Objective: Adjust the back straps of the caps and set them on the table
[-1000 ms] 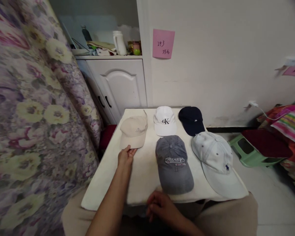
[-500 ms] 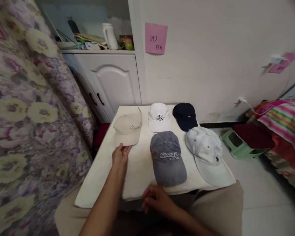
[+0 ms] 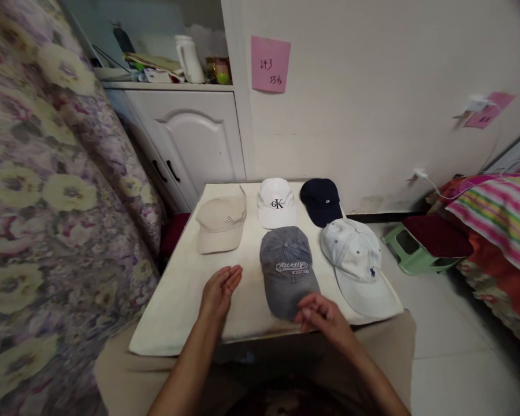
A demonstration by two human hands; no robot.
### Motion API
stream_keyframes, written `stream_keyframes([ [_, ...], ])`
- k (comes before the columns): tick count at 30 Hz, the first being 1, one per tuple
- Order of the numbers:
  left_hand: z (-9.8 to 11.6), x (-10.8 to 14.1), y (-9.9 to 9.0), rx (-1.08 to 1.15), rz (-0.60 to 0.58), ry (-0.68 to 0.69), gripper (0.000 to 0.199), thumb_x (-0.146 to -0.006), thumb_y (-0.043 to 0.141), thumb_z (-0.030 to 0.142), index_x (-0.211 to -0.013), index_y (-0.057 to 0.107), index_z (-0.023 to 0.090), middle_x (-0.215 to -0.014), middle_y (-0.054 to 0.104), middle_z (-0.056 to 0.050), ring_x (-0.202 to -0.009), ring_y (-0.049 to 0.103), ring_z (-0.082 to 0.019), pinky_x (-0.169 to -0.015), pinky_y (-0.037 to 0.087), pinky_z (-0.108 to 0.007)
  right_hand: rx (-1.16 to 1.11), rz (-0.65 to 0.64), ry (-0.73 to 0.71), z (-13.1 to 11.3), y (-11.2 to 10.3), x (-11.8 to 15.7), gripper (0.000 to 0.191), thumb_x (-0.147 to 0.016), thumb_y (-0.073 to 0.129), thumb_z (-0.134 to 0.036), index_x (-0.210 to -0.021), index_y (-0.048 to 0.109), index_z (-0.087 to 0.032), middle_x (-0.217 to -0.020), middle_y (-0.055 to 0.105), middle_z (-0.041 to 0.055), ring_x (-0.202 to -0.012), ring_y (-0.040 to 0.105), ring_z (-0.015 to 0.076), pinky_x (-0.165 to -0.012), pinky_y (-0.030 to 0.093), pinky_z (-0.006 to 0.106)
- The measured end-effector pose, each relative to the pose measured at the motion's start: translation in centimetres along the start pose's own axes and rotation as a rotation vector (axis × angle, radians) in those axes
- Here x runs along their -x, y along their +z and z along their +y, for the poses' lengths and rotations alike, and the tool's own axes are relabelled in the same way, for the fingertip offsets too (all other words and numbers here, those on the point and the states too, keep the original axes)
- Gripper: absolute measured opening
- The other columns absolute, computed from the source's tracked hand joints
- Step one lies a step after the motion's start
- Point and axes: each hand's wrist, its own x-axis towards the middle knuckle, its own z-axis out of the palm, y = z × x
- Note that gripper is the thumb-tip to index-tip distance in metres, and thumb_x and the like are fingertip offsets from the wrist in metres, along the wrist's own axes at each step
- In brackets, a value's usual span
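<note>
Five caps lie on a cream-covered table (image 3: pixel 186 289). My left hand (image 3: pixel 219 289) is just below the beige cap (image 3: pixel 221 222), apart from it, with nothing held and its fingers loosely extended. Over the front brim of the grey cap (image 3: pixel 288 271) is my right hand (image 3: pixel 320 315), its fingers partly curled; whether it touches the brim is unclear. Behind the grey cap sits a white cap (image 3: pixel 277 203) with black letters. A navy cap (image 3: pixel 321 201) is at the back right, and a pale denim cap (image 3: pixel 359 266) rests at the right edge.
A floral curtain (image 3: pixel 69 231) hangs at the left. Beyond the table are a white cabinet (image 3: pixel 195 138) and a wall with a pink note (image 3: pixel 270 65). A green stool (image 3: pixel 416 260) with a dark red top stands right, beside a striped bed cover (image 3: pixel 498 202).
My left hand has let go of the beige cap's brim and drawn back slightly. My right hand has moved up and right to the grey cap's brim. The view has shifted a little.
</note>
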Motion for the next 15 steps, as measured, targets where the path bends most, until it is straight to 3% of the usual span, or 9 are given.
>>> stream_keyframes([
  [3,-1.5,1.3,0.8,-0.049,-0.046,-0.056,0.015,-0.079,0.058,-0.003,-0.081,0.063,0.01,-0.084,0.077,-0.017,-0.082,0.077,-0.025,-0.079,0.061,-0.034,0.06,0.386,-0.082,0.0,-3.5,-1.2,0.044,-0.071,0.076,-0.057,-0.087,0.063,-0.018,-0.077,0.073,0.006,-0.061,0.063,0.0165,-0.061,0.051,0.029],
  [4,-1.9,1.6,1.2,-0.062,-0.057,-0.07,0.015,-0.078,0.058,-0.003,-0.082,0.063,0.011,-0.085,0.077,-0.017,-0.083,0.077,-0.025,-0.079,0.061,-0.034,0.093,0.461,-0.105,0.2,-4.3,-1.6,0.046,-0.068,0.076,-0.059,-0.085,0.064,-0.018,-0.079,0.073,0.0069,-0.064,0.063,0.0183,-0.062,0.052,0.031],
  [7,-2.7,1.9,2.1,-0.091,-0.082,-0.095,0.016,-0.078,0.059,-0.002,-0.084,0.062,0.012,-0.088,0.077,-0.016,-0.085,0.077,-0.024,-0.081,0.06,-0.034,0.139,0.49,-0.112,1.3,-5.7,-2.4,0.048,-0.063,0.078,-0.058,-0.086,0.067,-0.018,-0.084,0.073,0.0088,-0.075,0.066,0.024,-0.068,0.054,0.036],
  [15,-3.4,1.7,3.6,-0.139,-0.122,-0.118,0.019,-0.078,0.062,-0.003,-0.089,0.061,0.012,-0.092,0.075,-0.014,-0.079,0.075,-0.02,-0.072,0.06,-0.031,0.25,0.469,-0.12,2.7,-5.9,-2.6,0.041,-0.069,0.074,-0.051,-0.091,0.071,-0.017,-0.084,0.073,0.0095,-0.081,0.066,0.0276,-0.076,0.052,0.039],
])
